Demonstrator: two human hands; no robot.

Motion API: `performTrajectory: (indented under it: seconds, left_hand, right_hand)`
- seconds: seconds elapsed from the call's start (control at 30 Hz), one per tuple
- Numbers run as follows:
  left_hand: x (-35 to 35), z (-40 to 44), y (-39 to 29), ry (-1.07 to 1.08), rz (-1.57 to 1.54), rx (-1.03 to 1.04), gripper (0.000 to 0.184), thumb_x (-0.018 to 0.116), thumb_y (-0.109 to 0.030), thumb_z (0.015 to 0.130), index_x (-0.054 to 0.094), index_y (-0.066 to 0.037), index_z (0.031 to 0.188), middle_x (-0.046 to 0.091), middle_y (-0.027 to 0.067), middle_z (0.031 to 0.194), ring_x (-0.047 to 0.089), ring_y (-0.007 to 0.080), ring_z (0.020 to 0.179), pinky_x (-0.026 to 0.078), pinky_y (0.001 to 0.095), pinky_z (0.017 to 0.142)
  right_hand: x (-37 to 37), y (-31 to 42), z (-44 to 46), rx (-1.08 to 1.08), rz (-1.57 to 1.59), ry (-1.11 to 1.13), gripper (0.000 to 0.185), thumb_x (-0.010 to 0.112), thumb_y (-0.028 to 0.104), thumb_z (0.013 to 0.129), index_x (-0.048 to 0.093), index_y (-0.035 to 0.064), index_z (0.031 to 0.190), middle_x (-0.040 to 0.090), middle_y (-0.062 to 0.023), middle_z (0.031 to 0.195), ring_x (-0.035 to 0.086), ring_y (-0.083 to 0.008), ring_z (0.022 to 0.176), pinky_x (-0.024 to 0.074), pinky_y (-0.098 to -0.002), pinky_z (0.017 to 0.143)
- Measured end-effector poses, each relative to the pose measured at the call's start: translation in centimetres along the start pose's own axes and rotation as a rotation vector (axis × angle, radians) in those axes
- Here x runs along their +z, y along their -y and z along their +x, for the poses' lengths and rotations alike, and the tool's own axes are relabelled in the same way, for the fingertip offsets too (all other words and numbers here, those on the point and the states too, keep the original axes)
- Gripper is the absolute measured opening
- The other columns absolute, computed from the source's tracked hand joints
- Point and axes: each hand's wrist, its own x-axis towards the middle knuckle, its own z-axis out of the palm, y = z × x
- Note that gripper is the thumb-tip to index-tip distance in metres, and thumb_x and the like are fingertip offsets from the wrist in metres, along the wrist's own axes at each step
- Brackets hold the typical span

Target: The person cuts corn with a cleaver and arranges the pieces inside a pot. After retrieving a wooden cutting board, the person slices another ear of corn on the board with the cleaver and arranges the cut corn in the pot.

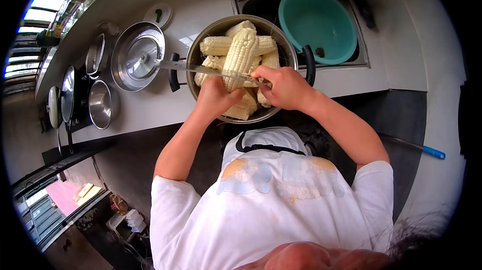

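A large metal pot (203,33) with black side handles stands on the counter, filled with several husked pale-yellow corn cobs (215,45). One cob (242,49) lies on top, tilted towards me, and my left hand (217,95) is closed around its lower end. My right hand (285,88) grips a long-bladed knife (193,69), its handle mostly hidden by the fingers. The blade lies across the held cob and points left past the pot's rim. I cannot tell whether the edge has cut into the kernels.
A teal basin (316,26) sits over the sink (364,58) at the right. Left of the pot are a wide steel pan with a lid (138,56), a steel bowl (102,104) and a small white plate (158,16). A blue-handled tool (434,153) leans at far right.
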Motion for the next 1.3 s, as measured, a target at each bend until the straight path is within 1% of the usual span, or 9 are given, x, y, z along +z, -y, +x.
performTrajectory:
  seconds: [0.1, 0.17, 0.37, 0.73, 0.83, 0.9, 1.07, 1.23, 1.3]
  left_hand:
    - [-1.3, -1.5, 0.1, 0.027, -0.06, -0.162, 0.023, 0.064, -0.013, 0.069, 0.065, 0.002, 0.087, 0.064, 0.0089, 0.07, 0.059, 0.015, 0.062, 0.046, 0.0295, 0.059]
    - [-0.6, -1.3, 0.7, 0.095, -0.539, -0.241, 0.024, 0.066, -0.014, 0.068, 0.064, 0.004, 0.083, 0.064, 0.0099, 0.069, 0.059, 0.0133, 0.063, 0.046, 0.0299, 0.059]
    - [-0.2, -0.6, -0.3, -0.061, -0.147, -0.14, 0.032, 0.068, -0.014, 0.066, 0.061, 0.004, 0.092, 0.065, 0.01, 0.075, 0.061, 0.0153, 0.067, 0.048, 0.0294, 0.063]
    - [1.2, 0.1, 0.8, -0.075, -0.373, -0.237, 0.039, 0.069, -0.014, 0.066, 0.058, 0.003, 0.1, 0.064, 0.013, 0.084, 0.061, 0.0183, 0.076, 0.048, 0.0316, 0.07]
    - [0.1, -0.3, -0.2, -0.119, -0.205, -0.161, 0.024, 0.065, -0.007, 0.07, 0.061, 0.003, 0.091, 0.063, 0.0082, 0.079, 0.059, 0.0143, 0.068, 0.047, 0.0289, 0.062]
    - [-0.6, -0.4, 0.4, 0.099, -0.479, -0.26, 0.035, 0.068, -0.01, 0.069, 0.058, 0.002, 0.1, 0.064, 0.0125, 0.086, 0.062, 0.0192, 0.078, 0.048, 0.0296, 0.071]
    - [-1.4, -2.0, -0.6, 0.378, -1.262, -0.456, 0.039, 0.062, -0.017, 0.074, 0.055, 0.003, 0.106, 0.061, 0.0141, 0.093, 0.062, 0.0221, 0.069, 0.052, 0.0324, 0.058]
    - [-1.1, -2.2, -0.1, 0.284, -0.91, -0.31, 0.032, 0.066, -0.008, 0.071, 0.055, 0.002, 0.099, 0.058, 0.0116, 0.093, 0.059, 0.0208, 0.073, 0.049, 0.0318, 0.063]
    - [-1.0, -2.1, -0.9, -0.04, -0.287, 0.152, 0.033, 0.072, -0.01, 0.069, 0.057, 0.001, 0.096, 0.058, 0.0091, 0.093, 0.059, 0.0191, 0.079, 0.048, 0.0303, 0.067]
  right_hand:
    - [2.1, 0.2, -0.1, -0.123, 0.163, -0.142, 0.023, 0.061, 0.004, 0.076, 0.056, 0.0072, 0.099, 0.064, -0.0129, 0.077, 0.064, -0.0291, 0.066, 0.0503, -0.0372, 0.058]
    - [1.0, 0.4, -0.5, -0.16, 0.217, -0.151, 0.022, 0.06, 0.003, 0.076, 0.056, 0.0072, 0.097, 0.064, -0.0122, 0.076, 0.063, -0.0299, 0.065, 0.0495, -0.0377, 0.057]
    - [-0.3, 1.3, 0.3, -0.051, 0.028, -0.069, 0.02, 0.061, 0.005, 0.076, 0.057, 0.0085, 0.095, 0.062, -0.0142, 0.072, 0.062, -0.0329, 0.065, 0.0489, -0.0396, 0.056]
    - [0.3, 1.2, 0.8, -0.061, -0.039, -0.166, 0.017, 0.061, 0.011, 0.074, 0.06, 0.0106, 0.091, 0.063, -0.0129, 0.072, 0.062, -0.0336, 0.068, 0.0495, -0.0415, 0.06]
    - [-0.1, 0.8, 0.4, -0.057, 0.015, -0.141, 0.019, 0.061, 0.011, 0.074, 0.06, 0.0108, 0.093, 0.063, -0.0129, 0.073, 0.062, -0.0337, 0.068, 0.0493, -0.0411, 0.06]
    - [0.0, 1.2, -0.3, -0.104, 0.073, -0.165, 0.02, 0.062, 0.01, 0.074, 0.06, 0.0102, 0.093, 0.062, -0.0138, 0.074, 0.061, -0.0338, 0.068, 0.0491, -0.0405, 0.058]
    - [-0.4, 2.1, -0.5, -0.214, 0.031, -0.171, 0.024, 0.062, 0.001, 0.076, 0.059, 0.0078, 0.099, 0.064, -0.0129, 0.083, 0.064, -0.0292, 0.069, 0.0513, -0.0338, 0.058]
    - [-1.3, 2.4, -1.0, -0.225, 0.001, -0.13, 0.031, 0.063, -0.001, 0.072, 0.058, 0.0084, 0.102, 0.064, -0.0111, 0.081, 0.064, -0.0291, 0.069, 0.0512, -0.0337, 0.057]
    - [-1.8, 2.7, -1.3, -0.264, 0.001, -0.112, 0.035, 0.064, -0.001, 0.07, 0.057, 0.0088, 0.103, 0.064, -0.01, 0.08, 0.064, -0.0288, 0.068, 0.0507, -0.0337, 0.056]
